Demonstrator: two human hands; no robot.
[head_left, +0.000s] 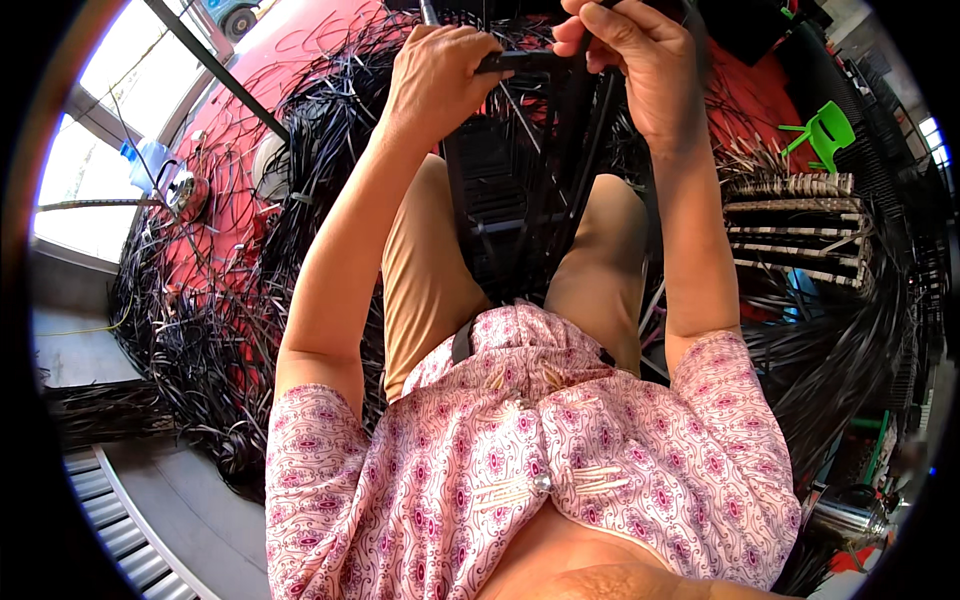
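Note:
A black frame (535, 62) partly wound with dark strips stands between my knees. My left hand (440, 80) is closed on the left end of its top bar. A thin grey metal rod (429, 12) sticks up behind that hand; whether I hold it too is unclear. My right hand (640, 60) is raised beside the frame's right corner, thumb and fingertips pinched on a black strip (696, 30). The strip hangs close along my right wrist, blurred. Lower down, dark crosspieces (490, 225) of the frame show between my legs.
Heaps of loose black strips (240, 350) cover the red floor (205, 255) on my left. At my right lie a brown-and-white woven piece (795, 230) and more strips (820, 350). Beyond sits a green plastic chair (828, 135). A metal flask (845, 512) stands lower right.

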